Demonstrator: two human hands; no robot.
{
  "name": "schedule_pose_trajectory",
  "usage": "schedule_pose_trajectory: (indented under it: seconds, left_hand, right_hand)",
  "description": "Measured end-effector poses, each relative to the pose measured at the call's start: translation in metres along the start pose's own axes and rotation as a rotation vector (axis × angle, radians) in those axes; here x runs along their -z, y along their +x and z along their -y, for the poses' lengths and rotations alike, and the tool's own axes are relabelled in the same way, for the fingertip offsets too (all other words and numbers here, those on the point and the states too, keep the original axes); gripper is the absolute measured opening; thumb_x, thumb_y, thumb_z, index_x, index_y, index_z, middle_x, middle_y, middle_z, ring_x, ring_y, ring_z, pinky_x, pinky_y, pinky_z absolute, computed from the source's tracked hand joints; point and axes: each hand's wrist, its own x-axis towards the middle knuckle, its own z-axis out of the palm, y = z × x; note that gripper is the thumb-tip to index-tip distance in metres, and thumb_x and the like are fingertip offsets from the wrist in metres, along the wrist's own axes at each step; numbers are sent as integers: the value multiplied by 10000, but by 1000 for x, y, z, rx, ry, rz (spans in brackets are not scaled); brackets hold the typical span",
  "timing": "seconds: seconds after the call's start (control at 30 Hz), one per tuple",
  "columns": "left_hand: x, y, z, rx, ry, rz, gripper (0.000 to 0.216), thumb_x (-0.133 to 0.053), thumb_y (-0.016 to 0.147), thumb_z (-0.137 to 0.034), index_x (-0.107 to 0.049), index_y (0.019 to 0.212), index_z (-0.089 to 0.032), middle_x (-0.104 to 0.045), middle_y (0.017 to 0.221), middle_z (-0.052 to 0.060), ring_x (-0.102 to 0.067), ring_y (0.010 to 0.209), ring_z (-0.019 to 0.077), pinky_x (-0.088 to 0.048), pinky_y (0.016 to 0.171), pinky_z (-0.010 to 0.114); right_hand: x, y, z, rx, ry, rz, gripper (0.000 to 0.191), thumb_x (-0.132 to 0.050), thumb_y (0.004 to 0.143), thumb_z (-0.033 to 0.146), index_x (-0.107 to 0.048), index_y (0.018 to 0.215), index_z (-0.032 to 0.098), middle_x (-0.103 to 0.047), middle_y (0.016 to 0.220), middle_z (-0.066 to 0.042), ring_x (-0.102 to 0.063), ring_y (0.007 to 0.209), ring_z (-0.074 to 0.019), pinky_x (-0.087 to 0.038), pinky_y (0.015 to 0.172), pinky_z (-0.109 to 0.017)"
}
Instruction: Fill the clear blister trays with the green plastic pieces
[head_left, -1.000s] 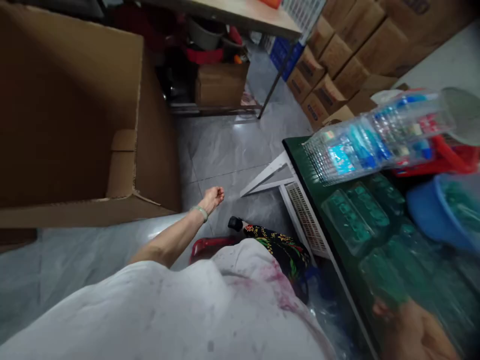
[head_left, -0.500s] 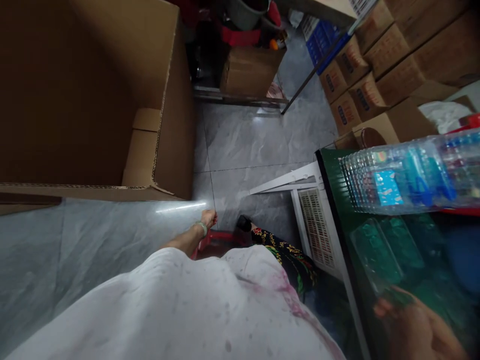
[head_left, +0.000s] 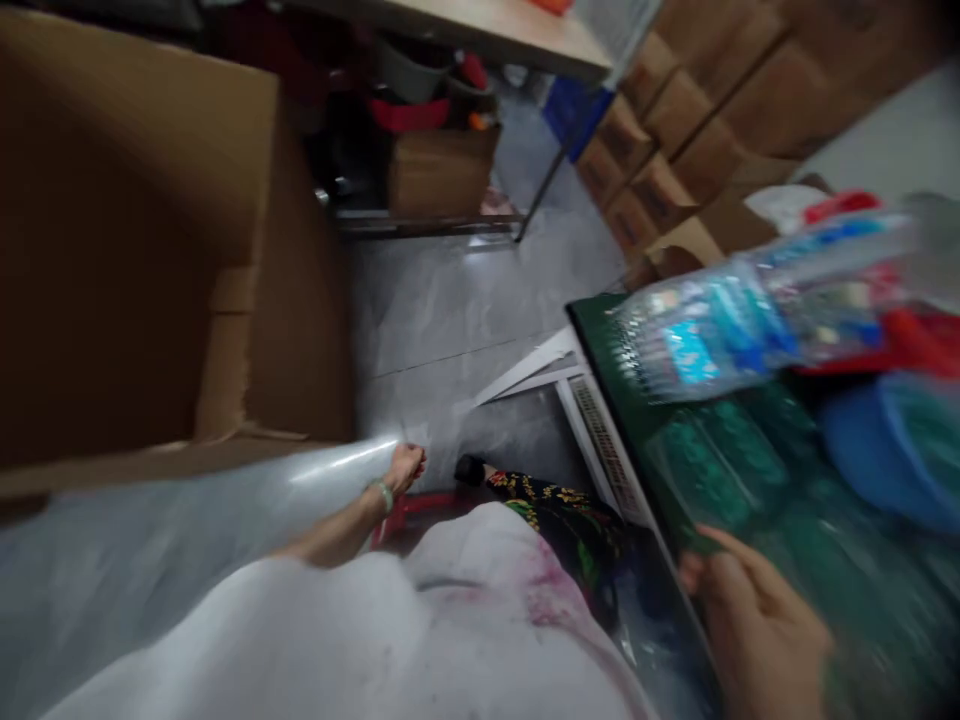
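Observation:
My left hand (head_left: pixel 407 467), a green bracelet on its wrist, is held low over the floor beside my apron. Its fingers are curled into a fist, and nothing shows in them. Over the near edge of the green tabletop (head_left: pixel 611 345), my right hand (head_left: pixel 757 620) has thumb and forefinger brought together; blur hides what is between them. Just beyond it, clear plastic trays (head_left: pixel 705 465) lie on the green surface. Behind these is a long clear plastic package (head_left: pixel 750 310) with a blue label. A blue basin (head_left: pixel 885 445) sits to the right.
A large open cardboard box (head_left: pixel 300 300) stands at left. Stacked cartons (head_left: pixel 675 130) fill the far right. A shelf table (head_left: pixel 480 25) with buckets and a small box (head_left: pixel 442 170) beneath is ahead. A red stool (head_left: pixel 420 505) is beside my leg.
The view has swung, so the green table and its contents sit further left and the blue basin shows more. My right hand appears higher and further left; my left hand stays in a fist.

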Motion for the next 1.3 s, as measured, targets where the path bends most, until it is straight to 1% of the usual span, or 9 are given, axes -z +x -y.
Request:
schedule_pose_trajectory:
  seconds: [0.17, 0.23, 0.27, 0.33, 0.47, 0.57, 0.77, 1.0, 1.3]
  left_hand:
    - [-54, -45, -56, -350, 254, 329, 154, -514, 800, -227, -567, 882, -109, -559, 715, 4, -500, 561, 89, -414, 514, 216]
    - [-75, -87, -80, -522, 287, 504, 161, -564, 755, -265, -579, 868, -152, -540, 637, -33, -470, 521, 72, -374, 485, 182]
    - [-83, -113, -88, -662, 283, 643, 196, -578, 739, -295, -586, 879, -160, -527, 598, -38, -459, 506, 73, -361, 476, 178]
    - [-96, -169, -99, -776, 336, 894, 231, -568, 737, -336, -600, 901, -177, -516, 544, -38, -462, 496, 85, -362, 472, 180]
    - [-122, -256, -97, -915, 458, 1268, 237, -574, 726, -294, -638, 921, -178, -631, 797, 42, -556, 672, 139, -434, 594, 215]
    - [-145, -274, -88, -946, 469, 1261, 231, -576, 718, -277, -645, 916, -178, -633, 743, 32, -532, 547, 117, -433, 520, 213]
    - [-176, -265, -80, -936, 591, 1244, 196, -524, 771, -303, -622, 894, -185, -548, 529, -26, -485, 462, 97, -395, 450, 189]
    - [-199, -290, -77, -1277, 783, 1313, 174, -441, 820, -223, -603, 784, -170, -552, 680, -3, -517, 613, 103, -396, 576, 198]
    - [-223, -321, -70, -1450, 860, 1277, 170, -421, 813, -183, -549, 706, -148, -507, 640, -6, -475, 586, 99, -354, 553, 209]
  right_hand:
    - [13, -6, -24, -32, 274, 80, 271, -579, 727, 311, -628, 941, 152, -598, 580, -12, -526, 495, -130, -444, 487, -265]
    - [22, -11, -31, -3, 317, 66, 255, -573, 736, 288, -614, 955, 164, -586, 602, -4, -516, 506, -120, -433, 476, -249]
    - [26, -15, -32, 21, 316, 48, 244, -577, 735, 275, -612, 953, 172, -577, 614, 1, -508, 509, -113, -426, 471, -238]
    - [32, -23, -31, 91, 271, 5, 211, -584, 733, 251, -616, 931, 187, -563, 654, 7, -499, 534, -102, -419, 484, -224]
    - [34, -28, -23, 259, 152, -39, 144, -565, 754, 230, -626, 880, 198, -564, 724, -1, -516, 630, -111, -426, 570, -231]
    - [34, -20, -24, 320, 123, -105, 134, -550, 769, 238, -620, 872, 189, -562, 726, -6, -515, 627, -111, -422, 575, -233]
    - [46, -9, -40, 293, 199, -106, 189, -509, 790, 208, -620, 941, 193, -582, 798, -30, -542, 693, -118, -440, 603, -228]
    - [66, -8, -62, -17, 670, -40, 136, -607, 724, 231, -635, 850, 187, -536, 681, 17, -486, 524, -70, -400, 445, -173]
    - [95, -3, -77, -100, 783, -84, 155, -636, 704, 274, -620, 819, 172, -550, 568, 23, -506, 496, -90, -410, 430, -189]
